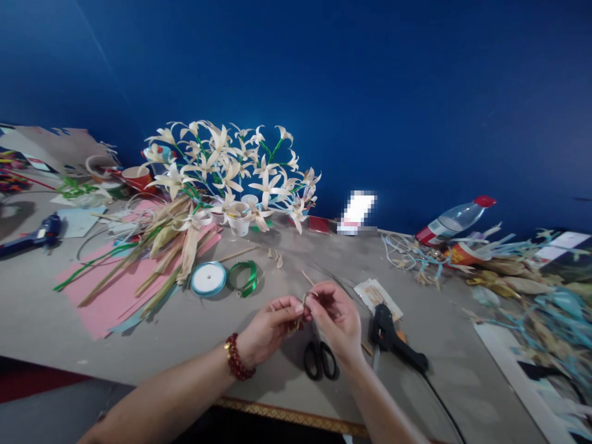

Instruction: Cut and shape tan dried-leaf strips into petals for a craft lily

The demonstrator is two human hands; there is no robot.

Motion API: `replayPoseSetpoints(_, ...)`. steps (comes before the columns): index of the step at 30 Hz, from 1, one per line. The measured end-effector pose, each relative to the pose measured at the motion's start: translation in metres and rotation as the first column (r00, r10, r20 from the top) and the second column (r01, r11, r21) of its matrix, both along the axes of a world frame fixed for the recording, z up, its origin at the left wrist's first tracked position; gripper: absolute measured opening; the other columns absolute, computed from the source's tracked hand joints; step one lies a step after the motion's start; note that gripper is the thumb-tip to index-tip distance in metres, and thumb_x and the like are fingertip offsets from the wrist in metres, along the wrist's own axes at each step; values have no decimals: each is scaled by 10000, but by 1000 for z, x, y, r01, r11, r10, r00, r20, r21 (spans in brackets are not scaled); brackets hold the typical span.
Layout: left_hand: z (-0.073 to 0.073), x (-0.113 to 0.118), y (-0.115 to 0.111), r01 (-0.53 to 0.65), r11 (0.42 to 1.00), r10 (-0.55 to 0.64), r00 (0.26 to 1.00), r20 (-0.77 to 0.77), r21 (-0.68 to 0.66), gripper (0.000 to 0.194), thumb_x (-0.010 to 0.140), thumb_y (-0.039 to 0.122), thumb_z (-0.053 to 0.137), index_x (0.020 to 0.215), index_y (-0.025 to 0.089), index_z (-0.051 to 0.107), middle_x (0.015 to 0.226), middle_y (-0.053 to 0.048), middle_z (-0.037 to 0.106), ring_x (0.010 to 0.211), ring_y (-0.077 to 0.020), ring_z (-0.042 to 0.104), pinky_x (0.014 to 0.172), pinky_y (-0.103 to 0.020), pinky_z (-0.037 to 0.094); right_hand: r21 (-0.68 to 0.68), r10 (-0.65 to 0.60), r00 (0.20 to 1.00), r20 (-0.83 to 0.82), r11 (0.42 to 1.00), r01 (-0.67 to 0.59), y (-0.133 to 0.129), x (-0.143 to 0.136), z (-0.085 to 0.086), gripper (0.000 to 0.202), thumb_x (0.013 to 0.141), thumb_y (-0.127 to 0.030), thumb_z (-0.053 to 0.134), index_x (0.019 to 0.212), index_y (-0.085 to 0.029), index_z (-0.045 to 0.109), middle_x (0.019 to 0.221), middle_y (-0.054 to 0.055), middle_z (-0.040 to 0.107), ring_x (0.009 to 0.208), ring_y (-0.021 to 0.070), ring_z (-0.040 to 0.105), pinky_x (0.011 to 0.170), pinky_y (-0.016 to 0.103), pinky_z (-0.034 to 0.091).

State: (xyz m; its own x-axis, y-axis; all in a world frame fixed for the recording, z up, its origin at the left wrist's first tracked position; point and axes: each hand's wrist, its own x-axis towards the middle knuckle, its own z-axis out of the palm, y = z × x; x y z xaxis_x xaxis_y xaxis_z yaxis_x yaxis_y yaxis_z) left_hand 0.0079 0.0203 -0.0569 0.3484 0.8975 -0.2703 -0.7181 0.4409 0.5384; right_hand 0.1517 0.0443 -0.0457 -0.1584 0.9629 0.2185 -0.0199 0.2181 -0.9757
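My left hand, a beaded bracelet at its wrist, meets my right hand above the front of the table. Between their fingertips is a small, thin, pale tan strip, bent into a curve; it looks like dried husk. Both hands are closed in a pinch on it, and part of it is hidden by the fingers. Black-handled scissors lie just below, their blades partly covered by my right hand. A black hot glue gun rests to the right of that hand, its cord running toward the front edge.
White handmade flowers stand in small cups at the back. Dried husks lie over pink paper at left, near a ribbon spool and green ribbon. A tilted bottle and tangled blue-tan pieces are at right.
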Motion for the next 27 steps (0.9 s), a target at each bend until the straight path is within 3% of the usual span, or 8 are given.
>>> replayPoseSetpoints(12, -3, 0, 0, 0, 1000, 0, 1000, -3, 9, 175, 697, 243, 832, 671, 128, 702, 689, -25, 693, 662, -93, 599, 636, -179, 417, 26, -1, 1000, 26, 1000, 0, 2, 1, -7, 91, 852, -228, 661, 925, -221, 607, 833, 2, 599, 632, 117, 598, 570, 233, 523)
replayPoseSetpoints(27, -3, 0, 1, 17, 999, -17, 1000, -2, 37, 167, 694, 247, 829, 678, 127, 714, 678, -25, 690, 669, -99, 599, 664, -188, 420, 27, -2, 999, 42, 1000, 1, -1, 2, -4, 71, 880, -260, 632, 932, -220, 604, 827, -3, 589, 606, 108, 591, 547, 224, 516)
